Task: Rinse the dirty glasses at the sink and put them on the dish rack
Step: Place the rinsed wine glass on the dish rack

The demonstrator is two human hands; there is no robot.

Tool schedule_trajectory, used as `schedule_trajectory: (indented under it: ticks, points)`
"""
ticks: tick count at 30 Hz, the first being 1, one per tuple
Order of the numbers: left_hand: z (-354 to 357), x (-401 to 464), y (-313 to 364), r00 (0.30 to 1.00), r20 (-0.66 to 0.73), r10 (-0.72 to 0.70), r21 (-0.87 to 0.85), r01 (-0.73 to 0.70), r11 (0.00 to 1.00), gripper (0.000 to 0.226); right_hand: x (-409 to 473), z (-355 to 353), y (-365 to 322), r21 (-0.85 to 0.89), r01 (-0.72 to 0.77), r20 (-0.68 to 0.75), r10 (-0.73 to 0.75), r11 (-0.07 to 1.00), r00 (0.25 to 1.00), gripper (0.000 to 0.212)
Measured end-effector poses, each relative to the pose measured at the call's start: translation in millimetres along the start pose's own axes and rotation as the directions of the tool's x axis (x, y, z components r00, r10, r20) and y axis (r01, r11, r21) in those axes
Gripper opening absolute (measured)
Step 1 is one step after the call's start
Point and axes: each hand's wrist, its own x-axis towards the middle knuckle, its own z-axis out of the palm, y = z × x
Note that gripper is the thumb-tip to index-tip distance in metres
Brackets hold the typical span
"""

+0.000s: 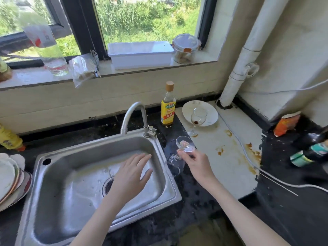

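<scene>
Head view: the right hand (194,163) pinches the stem of a clear wine glass (177,159), its grip closed on the thin stem just under the round foot. The glass is inverted and tilted; its long axis runs from the foot, up and toward the back wall, down to the bowl, which points toward the near-left and hangs over the dark speckled surface (195,192) just beside the right rim of the sink (165,160). The foot is a flat transparent disc with a brownish smear; the bowl is see-through and hard to make out against the dark stone.

The left hand (132,176) hovers over the sink basin, fingers straight and spread, holding nothing. The basin is brushed steel, rectangular with rounded corners, under a curved metal faucet (133,114).

A second wine glass (197,117), with dark dregs in its bowl, stands by a white plate (211,112) at the surface's back right, beside a yellow-labelled bottle (167,105).
</scene>
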Motion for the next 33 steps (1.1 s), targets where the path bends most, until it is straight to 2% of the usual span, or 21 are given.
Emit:
schedule_trajectory:
  ticks: [5, 10, 16, 18, 22, 27, 29, 33]
  points:
    - [-4.7, 7.2, 41.2, 0.962, 0.126, 0.241, -0.029, -0.24, 0.97, 0.083, -61.3, -31.0, 4.2, -0.012, -0.1, -0.229, 0.095, 0.995, 0.969, 0.023]
    - [-8.4, -16.6, 94.9, 0.883, 0.147, 0.446, -0.036, -0.446, 0.894, 0.065, -150.7, -63.5, 7.0, 0.087, -0.179, -0.47, 0.199, 0.98, 0.86, 0.018]
    - [5.7, -74.4, 174.9, 0.742, 0.207, 0.637, -0.149, -0.62, 0.77, 0.069, -271.9, -103.5, 17.0, 0.16, -0.264, -0.664, 0.302, 0.951, 0.684, 0.014]
    - [12.4, -97.0, 204.6, 0.685, 0.221, 0.694, -0.18, -0.671, 0.719, 0.067, -314.2, -115.1, 23.8, 0.18, -0.29, -0.705, 0.328, 0.94, 0.629, 0.015]
    - [25.9, -147.7, 272.9, 0.523, 0.277, 0.806, -0.258, -0.767, 0.587, 0.073, -405.4, -143.3, 39.4, 0.239, -0.304, -0.77, 0.371, 0.922, 0.519, 0.008]
    - [49.3, -210.6, 376.6, 0.329, 0.244, 0.912, -0.334, -0.855, 0.398, 0.06, -524.9, -193.7, 64.0, 0.261, -0.34, -0.851, 0.382, 0.903, 0.361, 0.005]
    - [60.4, -239.2, 422.1, 0.28, 0.234, 0.931, -0.369, -0.86, 0.351, 0.06, -570.5, -217.9, 75.4, 0.287, -0.353, -0.863, 0.4, 0.891, 0.308, 0.007]
    - [83.2, -295.4, 503.0, 0.211, 0.273, 0.939, -0.42, -0.851, 0.314, 0.078, -648.1, -266.6, 90.8, 0.299, -0.374, -0.881, 0.404, 0.878, 0.246, 0.01]
